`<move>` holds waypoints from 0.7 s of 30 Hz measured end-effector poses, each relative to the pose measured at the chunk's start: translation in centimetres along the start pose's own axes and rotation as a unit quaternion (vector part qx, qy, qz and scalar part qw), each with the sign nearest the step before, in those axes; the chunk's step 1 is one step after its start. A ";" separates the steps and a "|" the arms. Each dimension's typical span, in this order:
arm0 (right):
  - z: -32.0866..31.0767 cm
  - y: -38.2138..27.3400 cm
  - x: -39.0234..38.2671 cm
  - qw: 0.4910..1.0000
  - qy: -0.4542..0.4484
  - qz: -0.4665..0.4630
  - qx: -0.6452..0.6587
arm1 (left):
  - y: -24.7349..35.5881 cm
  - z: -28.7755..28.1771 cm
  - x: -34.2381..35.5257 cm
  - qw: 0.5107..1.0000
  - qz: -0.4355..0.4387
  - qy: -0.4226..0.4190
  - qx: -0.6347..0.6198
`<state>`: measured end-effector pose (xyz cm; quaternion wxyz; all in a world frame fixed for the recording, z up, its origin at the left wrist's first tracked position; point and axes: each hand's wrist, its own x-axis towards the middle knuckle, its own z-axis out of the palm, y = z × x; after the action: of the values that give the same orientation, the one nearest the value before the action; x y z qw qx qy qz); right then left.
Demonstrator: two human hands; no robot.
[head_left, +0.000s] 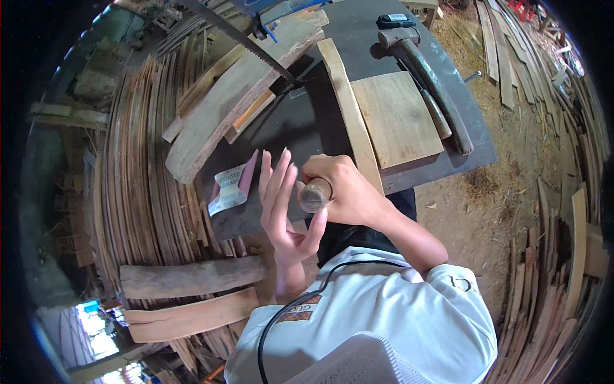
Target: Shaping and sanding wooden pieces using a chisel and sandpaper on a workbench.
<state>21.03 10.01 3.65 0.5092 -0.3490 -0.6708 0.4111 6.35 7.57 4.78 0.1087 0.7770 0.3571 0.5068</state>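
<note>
My right hand [345, 185] is closed around a round wooden rod or handle [315, 195], held with its worn end toward the camera; the rest of it is hidden. My left hand [281, 224] is open just left of it, fingers stretched upward and thumb near the rod's end. A crumpled sheet of abrasive paper [227, 185], pink on one side, lies left of my hands on the dark tabletop [460, 109]. A long narrow board [345, 102] runs behind my right hand, beside a square board [393, 118].
A hammer [432, 77], a slimmer wooden-handled tool [435, 112] and a black device [395, 20] are at the table's right. A saw blade [259, 54] slants over rough boards [233, 102]. Stacked planks [141, 160] line the left; more planks [563, 288] lie on the dirt floor at right.
</note>
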 end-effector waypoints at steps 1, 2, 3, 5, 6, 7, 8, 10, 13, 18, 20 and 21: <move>-0.1 0.1 0.0 0.999 -0.029 0.028 -0.008 | 0.1 0.0 0.4 1.000 -0.011 -0.015 -0.003; 0.0 0.6 -0.2 0.999 -0.016 0.027 -0.007 | -0.2 0.1 0.7 1.000 -0.003 -0.025 -0.006; 0.2 1.3 -0.5 0.999 -0.001 0.003 -0.033 | -0.6 0.3 1.0 0.999 0.013 -0.040 0.003; -0.3 1.2 -1.5 0.997 -0.015 0.004 -0.069 | -0.8 0.8 1.6 0.998 0.041 -0.051 0.024; -0.5 1.0 -2.2 0.997 -0.002 0.007 -0.071 | -1.1 1.4 1.8 0.997 0.048 -0.060 0.017; -0.4 0.5 -2.9 0.994 0.029 -0.025 -0.104 | -1.3 1.8 1.9 0.995 0.023 -0.041 -0.083; -0.4 0.1 -3.7 0.987 0.059 -0.057 -0.135 | -1.5 2.3 2.0 0.983 -0.004 -0.020 -0.180; -1.7 -1.0 -5.6 0.989 0.054 -0.021 -0.138 | -2.5 3.9 1.2 0.919 -0.094 -0.024 -0.382; -3.4 -0.8 -7.9 0.984 0.106 -0.001 -0.141 | -2.6 4.3 2.7 0.874 -0.120 -0.086 -0.463; -3.6 3.0 -11.4 0.964 0.150 -0.058 -0.210 | -2.4 4.5 3.4 0.870 -0.088 0.040 -0.484; -3.3 3.4 -12.2 0.960 0.115 -0.082 -0.241 | -1.4 4.7 3.7 0.884 0.063 0.051 -0.460; -3.2 3.6 -12.2 0.961 0.095 -0.079 -0.248 | -0.8 4.8 4.0 0.894 0.129 0.028 -0.428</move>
<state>27.19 1.29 -4.00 0.4990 -0.4470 -0.7259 0.1555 11.06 11.74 4.92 0.3542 0.6800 0.0047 0.6420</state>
